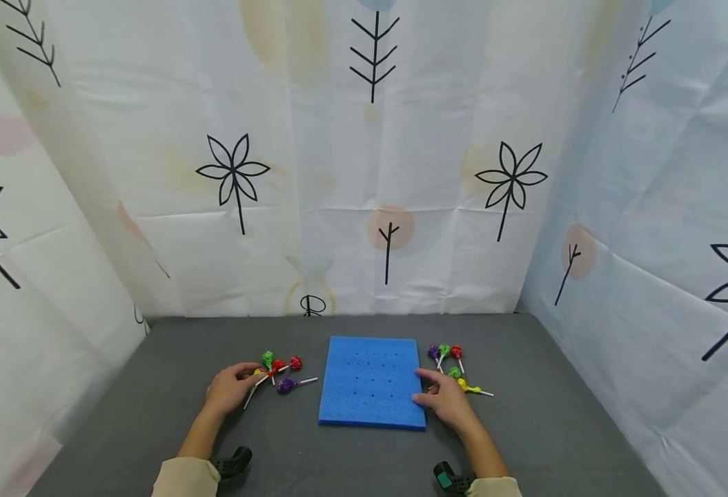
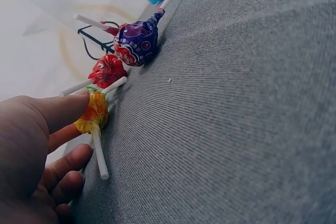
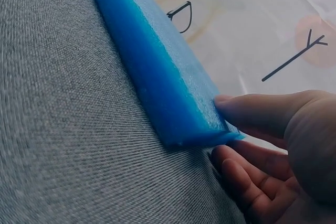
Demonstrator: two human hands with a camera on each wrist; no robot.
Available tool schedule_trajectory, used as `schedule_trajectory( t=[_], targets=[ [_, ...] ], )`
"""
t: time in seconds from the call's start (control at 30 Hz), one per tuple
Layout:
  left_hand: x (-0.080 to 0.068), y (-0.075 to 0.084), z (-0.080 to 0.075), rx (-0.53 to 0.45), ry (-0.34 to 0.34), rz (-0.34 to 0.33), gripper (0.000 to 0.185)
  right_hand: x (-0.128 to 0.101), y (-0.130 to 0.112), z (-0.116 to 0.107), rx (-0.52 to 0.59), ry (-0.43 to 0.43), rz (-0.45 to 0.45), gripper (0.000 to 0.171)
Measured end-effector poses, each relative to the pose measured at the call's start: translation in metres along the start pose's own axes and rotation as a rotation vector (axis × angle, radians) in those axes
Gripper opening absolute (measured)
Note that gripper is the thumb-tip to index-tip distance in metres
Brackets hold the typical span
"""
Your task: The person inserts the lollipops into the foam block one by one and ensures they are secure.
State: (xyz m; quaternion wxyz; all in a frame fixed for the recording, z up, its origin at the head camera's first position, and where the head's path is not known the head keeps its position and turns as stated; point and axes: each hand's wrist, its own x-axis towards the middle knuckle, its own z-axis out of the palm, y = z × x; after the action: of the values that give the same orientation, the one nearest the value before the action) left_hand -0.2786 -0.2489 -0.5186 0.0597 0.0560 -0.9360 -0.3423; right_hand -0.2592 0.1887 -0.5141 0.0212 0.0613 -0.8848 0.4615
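My left hand (image 1: 230, 388) is at a loose pile of wrapped lollipops on the left. Its thumb and forefinger pinch the yellow lollipop (image 2: 93, 116) by its wrapped head, the white stick pointing down in the left wrist view. Beside it lie a red lollipop (image 2: 107, 71), a purple lollipop (image 1: 286, 386) and a green lollipop (image 1: 268, 358). A blue foam board (image 1: 370, 407) with rows of small holes lies flat at the middle. My right hand (image 1: 449, 400) grips its right edge, thumb on top; the lower fingertips are partly hidden.
Right of the board lies a second group of lollipops, among them a red lollipop (image 1: 457, 352) and a yellow lollipop (image 1: 462, 384), partly behind my right hand. A grey cloth (image 1: 301, 462) covers the table. Patterned white curtains (image 1: 314, 172) enclose the back and sides.
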Motion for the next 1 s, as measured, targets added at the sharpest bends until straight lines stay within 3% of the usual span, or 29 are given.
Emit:
schedule_trajectory(
  t=[0.43, 0.73, 1.0],
  targets=[
    [-0.0002, -0.0023, -0.0005, 0.000, -0.007, 0.016, 0.038, 0.0019, 0.0019, 0.0014, -0.011, -0.013, 0.001, 0.045],
    [-0.0026, -0.0003, -0.0010, -0.076, 0.015, 0.005, 0.034, 0.0025, 0.0018, -0.0002, -0.016, -0.016, 0.000, 0.044],
    [-0.0024, -0.0007, -0.0070, -0.139, -0.011, 0.009, 0.034, 0.0009, 0.0013, -0.0007, 0.010, -0.023, 0.001, 0.044]
  ],
)
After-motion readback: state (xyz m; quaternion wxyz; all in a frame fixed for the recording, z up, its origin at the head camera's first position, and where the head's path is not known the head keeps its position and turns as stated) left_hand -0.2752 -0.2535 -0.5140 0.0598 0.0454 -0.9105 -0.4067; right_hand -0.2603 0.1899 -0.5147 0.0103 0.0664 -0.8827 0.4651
